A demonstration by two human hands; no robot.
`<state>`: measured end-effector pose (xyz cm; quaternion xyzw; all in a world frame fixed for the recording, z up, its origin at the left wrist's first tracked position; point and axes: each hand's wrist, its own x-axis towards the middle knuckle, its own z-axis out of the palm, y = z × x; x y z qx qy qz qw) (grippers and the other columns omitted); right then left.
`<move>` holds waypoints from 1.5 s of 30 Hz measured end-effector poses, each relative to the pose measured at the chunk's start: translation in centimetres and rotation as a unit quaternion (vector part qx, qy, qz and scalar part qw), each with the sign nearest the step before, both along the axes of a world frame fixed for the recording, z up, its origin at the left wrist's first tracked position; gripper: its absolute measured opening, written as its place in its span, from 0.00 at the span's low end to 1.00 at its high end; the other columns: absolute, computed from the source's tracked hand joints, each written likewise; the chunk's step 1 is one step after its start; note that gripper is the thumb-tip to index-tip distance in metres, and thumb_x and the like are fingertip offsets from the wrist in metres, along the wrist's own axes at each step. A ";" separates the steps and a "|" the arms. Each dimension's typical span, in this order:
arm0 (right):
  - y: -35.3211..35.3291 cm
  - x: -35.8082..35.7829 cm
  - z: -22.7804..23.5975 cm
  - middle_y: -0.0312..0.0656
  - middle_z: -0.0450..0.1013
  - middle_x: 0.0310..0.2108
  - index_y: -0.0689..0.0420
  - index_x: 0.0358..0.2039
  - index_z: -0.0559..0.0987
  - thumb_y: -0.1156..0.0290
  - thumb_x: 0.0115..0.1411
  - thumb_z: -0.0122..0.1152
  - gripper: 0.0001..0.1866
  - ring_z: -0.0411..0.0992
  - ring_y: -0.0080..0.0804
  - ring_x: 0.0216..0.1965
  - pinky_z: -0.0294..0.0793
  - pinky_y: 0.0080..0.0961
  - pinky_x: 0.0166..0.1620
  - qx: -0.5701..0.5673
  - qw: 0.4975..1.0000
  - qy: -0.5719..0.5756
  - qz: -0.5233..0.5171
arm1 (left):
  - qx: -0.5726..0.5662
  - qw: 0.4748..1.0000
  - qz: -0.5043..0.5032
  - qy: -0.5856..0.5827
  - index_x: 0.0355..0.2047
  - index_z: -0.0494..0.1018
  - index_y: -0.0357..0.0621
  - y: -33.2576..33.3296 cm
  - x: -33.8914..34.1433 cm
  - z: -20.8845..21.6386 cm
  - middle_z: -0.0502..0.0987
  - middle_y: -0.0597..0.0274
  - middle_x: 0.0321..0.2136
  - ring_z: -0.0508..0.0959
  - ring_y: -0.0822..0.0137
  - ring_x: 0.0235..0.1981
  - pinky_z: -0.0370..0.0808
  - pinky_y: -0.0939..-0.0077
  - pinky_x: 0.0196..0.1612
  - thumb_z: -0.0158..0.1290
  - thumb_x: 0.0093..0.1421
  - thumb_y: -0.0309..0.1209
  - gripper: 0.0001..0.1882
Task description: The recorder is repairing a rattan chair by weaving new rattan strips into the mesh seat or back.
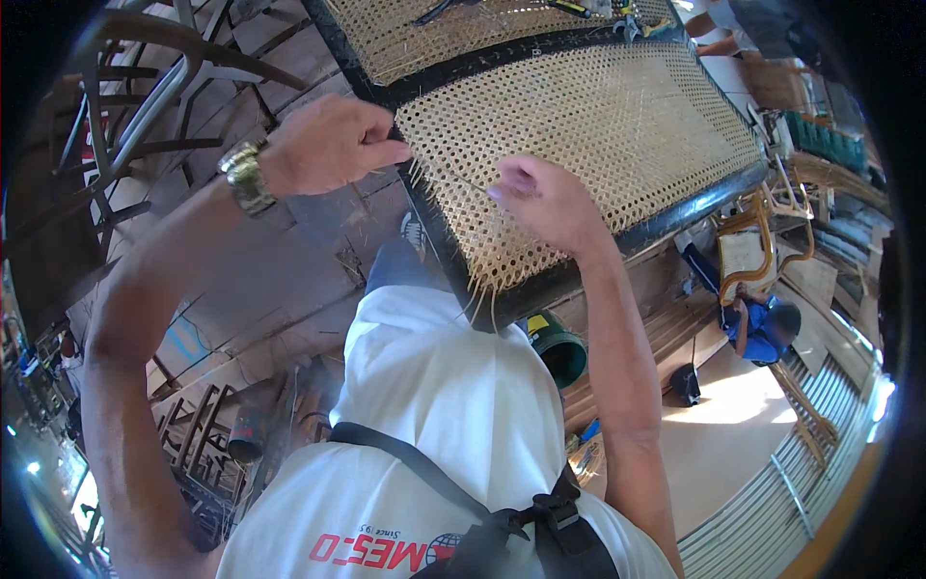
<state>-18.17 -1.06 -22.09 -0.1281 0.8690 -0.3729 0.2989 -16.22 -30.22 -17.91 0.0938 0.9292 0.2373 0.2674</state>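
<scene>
Woven cane panel (588, 125) in a black frame (453, 241), filling the field from 12 to 2 o'clock; loose cane ends (482, 294) hang from its near corner at centre. A thin cane strand (453, 177) runs between the two hands along the panel's left edge. Left hand (328, 145), at 11 o'clock, closed in a pinch at the frame's edge, fingertips on the strand; a metal wristwatch (246, 176) on its wrist. Right hand (550, 203), just right of centre, fingers curled and resting on the weave, apparently nipping the strand's other end. Tools (588, 10) lie on a second panel at 12 o'clock. Green bucket (558, 347) below the frame. Another person in blue (757, 323) at 3 o'clock.
</scene>
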 end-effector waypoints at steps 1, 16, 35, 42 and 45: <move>-0.8 -0.2 0.2 0.38 0.75 0.26 0.60 0.35 0.82 0.68 0.58 0.66 0.09 0.75 0.22 0.33 0.73 0.23 0.40 -0.001 1.000 0.003 0.001 | 0.060 0.998 0.006 0.016 0.23 0.73 0.39 0.5 -0.3 0.9 0.73 0.55 0.17 0.77 0.62 0.21 0.68 0.65 0.24 0.53 0.67 0.45 0.22; 2.1 -0.8 -0.8 0.52 0.78 0.28 0.61 0.28 0.81 0.66 0.54 0.61 0.10 0.78 0.50 0.31 0.76 0.40 0.38 0.083 0.994 0.072 0.015 | 0.224 0.903 0.094 -0.354 0.38 0.74 0.33 8.6 0.4 -6.9 0.79 0.59 0.21 0.81 0.70 0.19 0.79 0.75 0.23 0.48 0.69 0.35 0.15; 0.9 -0.1 -1.1 0.48 0.76 0.32 0.57 0.30 0.84 0.64 0.50 0.68 0.11 0.76 0.47 0.37 0.74 0.42 0.43 0.144 0.977 0.119 0.107 | 0.209 0.893 0.185 -0.353 0.29 0.76 0.33 11.0 1.1 -7.5 0.80 0.58 0.20 0.76 0.69 0.13 0.73 0.74 0.15 0.50 0.67 0.35 0.16; 2.0 0.9 -2.6 0.44 0.75 0.37 0.57 0.28 0.83 0.69 0.49 0.70 0.07 0.72 0.46 0.42 0.71 0.39 0.48 0.091 0.979 0.170 0.067 | 0.153 0.940 0.040 -0.303 0.22 0.77 0.41 10.4 -1.8 -9.0 0.77 0.59 0.14 0.75 0.72 0.11 0.72 0.75 0.17 0.53 0.66 0.50 0.25; 3.0 1.0 -2.2 0.42 0.74 0.38 0.55 0.31 0.83 0.67 0.50 0.69 0.08 0.71 0.44 0.45 0.70 0.41 0.51 0.052 0.981 0.162 0.089 | -0.011 0.989 -0.118 -0.091 0.25 0.76 0.43 6.4 -1.3 -8.8 0.79 0.52 0.21 0.81 0.57 0.22 0.76 0.62 0.25 0.52 0.65 0.50 0.23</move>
